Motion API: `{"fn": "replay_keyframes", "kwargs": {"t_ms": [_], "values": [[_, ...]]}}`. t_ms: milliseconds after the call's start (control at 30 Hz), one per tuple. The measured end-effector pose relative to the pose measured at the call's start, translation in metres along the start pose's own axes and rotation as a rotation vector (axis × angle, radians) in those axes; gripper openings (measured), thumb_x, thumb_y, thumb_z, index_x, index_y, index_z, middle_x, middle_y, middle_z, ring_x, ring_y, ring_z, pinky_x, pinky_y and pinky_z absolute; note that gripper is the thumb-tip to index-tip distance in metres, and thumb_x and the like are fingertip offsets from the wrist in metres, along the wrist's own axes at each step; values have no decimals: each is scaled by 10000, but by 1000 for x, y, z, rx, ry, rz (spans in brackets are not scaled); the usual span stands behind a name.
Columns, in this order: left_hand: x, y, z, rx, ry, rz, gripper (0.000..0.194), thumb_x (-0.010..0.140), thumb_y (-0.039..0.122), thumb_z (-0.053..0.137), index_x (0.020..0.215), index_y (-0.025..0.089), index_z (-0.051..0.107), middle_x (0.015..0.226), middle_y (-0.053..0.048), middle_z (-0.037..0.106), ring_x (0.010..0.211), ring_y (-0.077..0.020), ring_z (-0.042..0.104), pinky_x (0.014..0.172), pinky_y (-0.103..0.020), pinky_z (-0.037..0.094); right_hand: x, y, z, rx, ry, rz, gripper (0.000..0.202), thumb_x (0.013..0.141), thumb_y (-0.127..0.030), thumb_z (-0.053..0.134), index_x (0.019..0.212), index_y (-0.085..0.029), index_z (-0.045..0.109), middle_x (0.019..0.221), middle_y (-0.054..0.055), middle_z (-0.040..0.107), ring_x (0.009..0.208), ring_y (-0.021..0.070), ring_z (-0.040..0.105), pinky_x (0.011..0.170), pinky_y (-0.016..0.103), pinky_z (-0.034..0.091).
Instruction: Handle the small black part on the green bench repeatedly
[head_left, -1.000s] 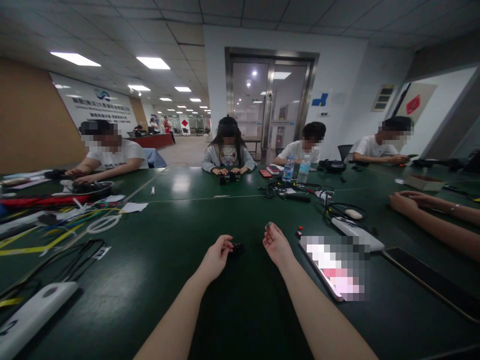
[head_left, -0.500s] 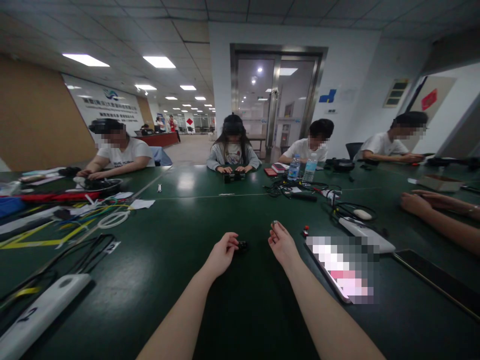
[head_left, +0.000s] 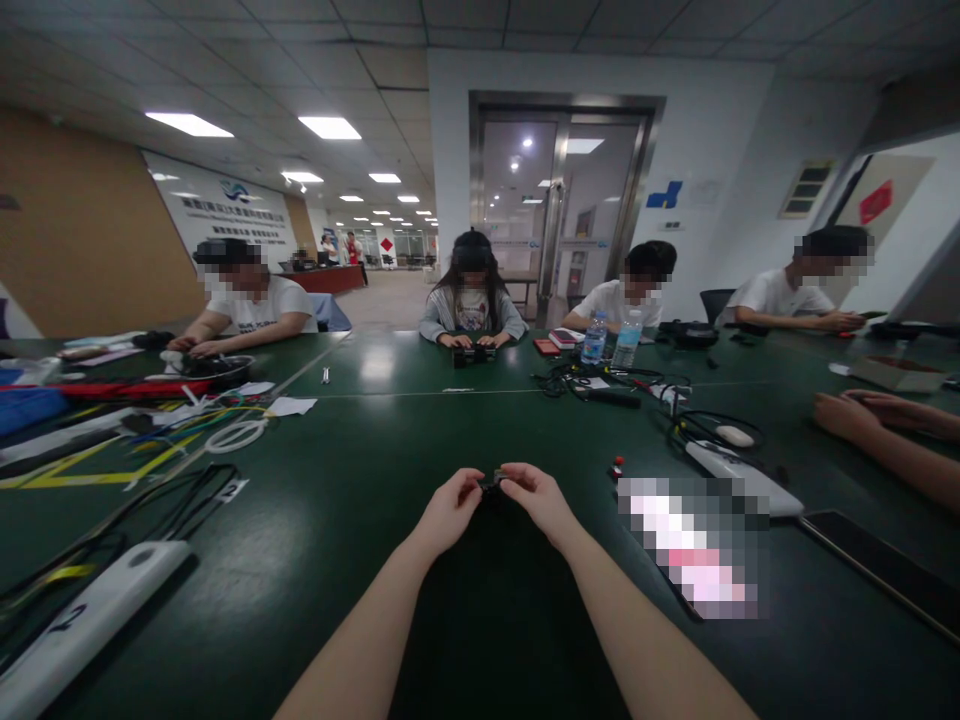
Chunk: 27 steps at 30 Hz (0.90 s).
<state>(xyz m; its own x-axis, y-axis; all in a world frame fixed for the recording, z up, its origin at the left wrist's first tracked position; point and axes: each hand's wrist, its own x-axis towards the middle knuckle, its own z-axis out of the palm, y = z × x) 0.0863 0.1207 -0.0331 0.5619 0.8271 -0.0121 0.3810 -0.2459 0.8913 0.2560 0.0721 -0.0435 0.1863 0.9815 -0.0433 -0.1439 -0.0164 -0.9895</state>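
In the head view my left hand (head_left: pixel 452 512) is closed on a small black object (head_left: pixel 491 490) just above or on the dark green table (head_left: pixel 330 580). Its kind is too small and dark to make out. My right hand (head_left: pixel 537 502) meets it from the other side, thumb and forefinger pinched together. A tiny greyish piece (head_left: pixel 499 474) shows at those fingertips, right at the black object's upper side. Whether the two parts touch is partly hidden by the fingers.
Right of my hands lies a phone (head_left: pixel 686 550) with a lit, blurred screen, beside a white power strip (head_left: pixel 742 480) and a dark phone (head_left: pixel 885 570). Another numbered power strip (head_left: pixel 97 620) with cables is at left. A co-worker's hands (head_left: pixel 851 415) rest at far right.
My right hand has moved left with its tiny piece, from well apart to the black object in my left hand. The view has shifted slightly.
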Motion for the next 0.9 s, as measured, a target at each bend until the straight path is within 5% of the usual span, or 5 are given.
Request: {"fn": "replay_keyframes", "kwargs": {"t_ms": [100, 367, 633, 900], "values": [[-1, 7, -1, 36, -18, -20, 309, 814, 333, 451, 1084, 191, 507, 926, -33, 582, 828, -152, 551, 762, -288, 455, -2, -2, 3, -136, -71, -44, 288, 659, -266, 664, 935, -193, 623, 897, 37, 649, 849, 179, 584, 811, 350, 427], [1, 8, 1, 76, -16, -8, 261, 805, 298, 463, 1028, 224, 577, 1008, -19, 596, 926, -166, 541, 837, -297, 427, -4, -8, 3, -278, -147, -37, 317, 689, -287, 630, 999, -223, 635, 993, 32, 641, 931, 203, 561, 851, 363, 404], [0, 10, -3, 141, -8, -57, 223, 799, 307, 457, 953, 192, 570, 922, -22, 599, 850, -157, 554, 768, -277, 444, 3, 1, -9, -154, 43, 66, 312, 765, -348, 513, 1035, -217, 597, 1008, 55, 613, 842, 182, 553, 698, 316, 438], [-4, 11, -8, 232, 21, -31, 212, 781, 307, 479, 929, 196, 582, 931, -37, 578, 831, -168, 554, 747, -298, 458, 5, 9, -15, -92, 46, 67, 259, 747, -307, 545, 990, -242, 610, 988, 37, 604, 835, 171, 545, 716, 323, 438]]}}
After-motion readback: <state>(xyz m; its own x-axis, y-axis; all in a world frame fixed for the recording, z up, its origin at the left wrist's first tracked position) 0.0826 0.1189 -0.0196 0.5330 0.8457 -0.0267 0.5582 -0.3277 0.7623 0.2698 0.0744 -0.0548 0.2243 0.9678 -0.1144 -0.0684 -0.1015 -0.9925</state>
